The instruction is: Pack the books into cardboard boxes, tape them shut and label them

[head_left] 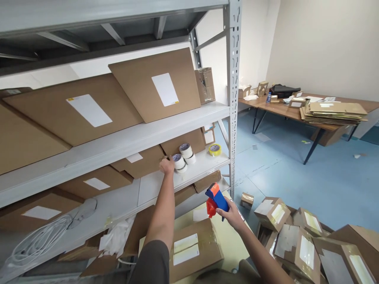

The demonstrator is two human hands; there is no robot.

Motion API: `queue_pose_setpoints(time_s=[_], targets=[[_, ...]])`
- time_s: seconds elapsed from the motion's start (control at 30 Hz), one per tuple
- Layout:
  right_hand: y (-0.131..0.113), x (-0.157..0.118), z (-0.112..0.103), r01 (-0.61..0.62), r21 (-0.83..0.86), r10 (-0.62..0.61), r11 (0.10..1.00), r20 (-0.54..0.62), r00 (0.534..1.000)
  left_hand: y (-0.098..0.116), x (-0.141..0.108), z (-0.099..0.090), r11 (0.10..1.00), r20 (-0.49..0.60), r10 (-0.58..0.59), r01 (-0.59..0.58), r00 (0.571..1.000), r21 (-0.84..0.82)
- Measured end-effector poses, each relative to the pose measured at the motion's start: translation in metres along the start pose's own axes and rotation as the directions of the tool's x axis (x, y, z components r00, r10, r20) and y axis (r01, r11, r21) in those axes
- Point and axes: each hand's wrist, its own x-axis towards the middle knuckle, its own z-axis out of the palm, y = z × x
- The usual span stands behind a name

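At the lower shelf, my left hand [167, 165] is closed at the left edge of a white tape roll [178, 161], its fingertips partly hidden behind the roll. This roll sits on another, and more stacked white rolls [186, 150] stand close beside it. My right hand [233, 216] is wrapped around the blue handle of a tape dispenser [217, 198] with red and orange parts, held up in front of the shelf. Below the hands, a taped cardboard box [194, 250] with a white label lies on a pale yellow tabletop [233, 244].
A yellow tape roll [214, 149] lies near the shelf's right end, by the perforated metal post [233, 86]. Large cardboard boxes [166, 86] line the shelves. Several taped boxes [296, 244] are heaped at lower right. Flattened cardboard [333, 112] lies on a brown table [278, 105].
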Motion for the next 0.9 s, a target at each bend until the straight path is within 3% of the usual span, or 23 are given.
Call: queue_pose_setpoints(time_s=[0.1,0.17,0.27,0.33,0.4,0.53,0.7,0.9], targets=[[-0.002,0.001,-0.007,0.005,0.01,-0.004,1.0,-0.061,0.998,0.029,-0.013,0.024,0.993,-0.041,0.112,-0.113,0.993,-0.021],[-0.006,0.001,-0.014,0.026,0.012,-0.024,1.0,-0.108,0.994,0.057,-0.023,0.05,0.955,0.054,0.294,-0.291,0.954,-0.062],[-0.015,-0.002,-0.029,0.067,0.004,-0.066,0.998,-0.183,0.981,0.103,-0.032,0.095,0.841,0.269,0.541,-0.52,0.796,-0.151],[-0.018,-0.007,-0.042,0.088,0.0,-0.086,0.996,-0.227,0.97,0.129,-0.032,0.124,0.801,0.339,0.593,-0.576,0.73,-0.162],[-0.019,-0.015,-0.056,0.099,0.002,-0.094,0.995,-0.272,0.958,0.15,-0.027,0.148,0.805,0.377,0.579,-0.581,0.723,-0.123],[-0.015,-0.037,-0.085,0.098,-0.003,-0.092,0.995,-0.365,0.927,0.173,-0.011,0.182,0.849,0.464,0.454,-0.528,0.761,0.036],[-0.009,-0.052,-0.102,0.066,-0.005,-0.062,0.998,-0.423,0.904,0.174,-0.007,0.19,0.805,0.429,0.475,-0.576,0.768,0.139],[-0.016,-0.034,-0.088,0.095,-0.044,-0.105,0.994,-0.353,0.93,0.159,-0.024,0.161,0.758,0.391,0.504,-0.612,0.77,0.226]])
